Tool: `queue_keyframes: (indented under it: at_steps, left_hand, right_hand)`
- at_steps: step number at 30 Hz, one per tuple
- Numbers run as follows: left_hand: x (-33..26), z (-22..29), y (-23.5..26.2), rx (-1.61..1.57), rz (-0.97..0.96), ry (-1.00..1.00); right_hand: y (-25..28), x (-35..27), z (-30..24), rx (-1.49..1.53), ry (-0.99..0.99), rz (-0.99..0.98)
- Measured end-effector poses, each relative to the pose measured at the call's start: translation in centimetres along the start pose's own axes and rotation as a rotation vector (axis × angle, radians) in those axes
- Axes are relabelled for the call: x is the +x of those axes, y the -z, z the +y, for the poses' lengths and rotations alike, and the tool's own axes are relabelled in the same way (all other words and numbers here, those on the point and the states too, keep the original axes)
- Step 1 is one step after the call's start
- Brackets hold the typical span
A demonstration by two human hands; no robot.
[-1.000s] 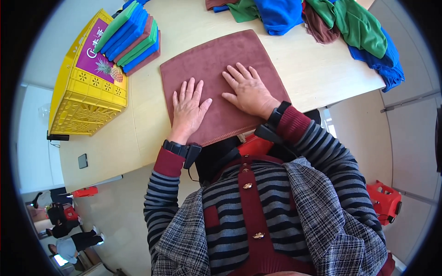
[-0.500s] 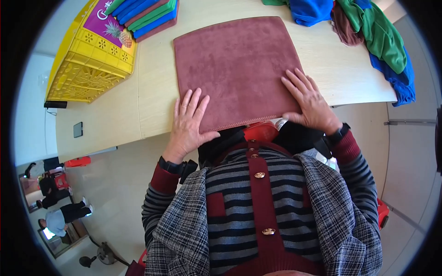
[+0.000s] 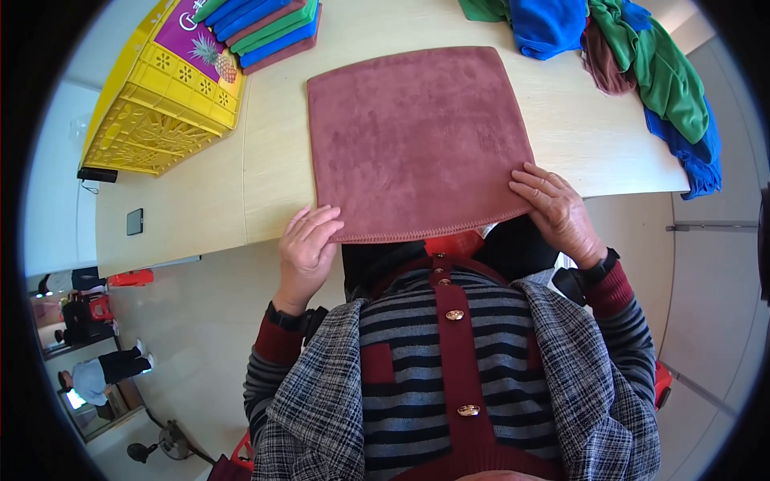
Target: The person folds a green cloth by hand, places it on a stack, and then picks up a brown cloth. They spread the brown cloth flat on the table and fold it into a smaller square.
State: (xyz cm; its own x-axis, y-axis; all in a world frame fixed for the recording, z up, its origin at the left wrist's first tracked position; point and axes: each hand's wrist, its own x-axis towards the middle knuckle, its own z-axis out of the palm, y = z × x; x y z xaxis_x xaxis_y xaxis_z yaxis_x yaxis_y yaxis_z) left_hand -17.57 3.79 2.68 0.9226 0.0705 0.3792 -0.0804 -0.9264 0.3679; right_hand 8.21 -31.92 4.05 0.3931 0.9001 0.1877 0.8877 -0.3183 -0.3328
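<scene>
A reddish-brown towel [image 3: 421,144] lies spread flat on the table, its stitched near edge hanging just past the table's front edge. My left hand [image 3: 309,247] grips the towel's near left corner, fingers bent on top and the thumb out of sight below. At the near right corner, my right hand [image 3: 559,215] holds the edge with its fingers together on the cloth; its thumb is hidden underneath.
The pale wooden table [image 3: 277,188] carries a yellow plastic crate [image 3: 164,112] at left, beside a stack of folded towels [image 3: 269,36]. Loose green, blue and brown towels [image 3: 662,76] hang over its right end. A phone [image 3: 135,222] lies at left. Another person [image 3: 100,374] is in the background.
Both hands went from lying flat with fingers spread to gripping the near corners. The towel has shifted slightly toward me.
</scene>
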Motion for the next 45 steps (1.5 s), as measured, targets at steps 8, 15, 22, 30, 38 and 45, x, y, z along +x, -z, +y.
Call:
queue_keyframes:
  at_steps: [8,15,22,30,38,45]
  left_hand:
    - [2.9,-0.2,5.5,-0.587,-0.24,0.484]
    - [12.3,-10.3,0.4,-0.674,0.073,0.564]
    - [14.2,-17.0,-5.0,-0.767,0.096,0.61]
    - [11.2,-11.0,-4.6,-0.518,0.258,0.675]
    - [7.9,-3.7,-5.1,-0.142,0.445,0.724]
    - [6.9,-4.2,-5.9,0.085,0.533,0.607]
  right_hand:
    - [7.2,4.1,1.4,0.693,-0.206,-0.474]
    - [4.9,16.4,9.0,0.554,-0.304,-0.319]
    - [-1.5,20.2,13.3,0.455,-0.47,-0.119]
    - [-1.5,13.1,9.6,0.851,-0.657,0.112]
    - [-7.3,7.2,8.8,0.529,-0.575,0.372]
    - [-8.9,9.6,5.2,-0.115,-0.28,0.581]
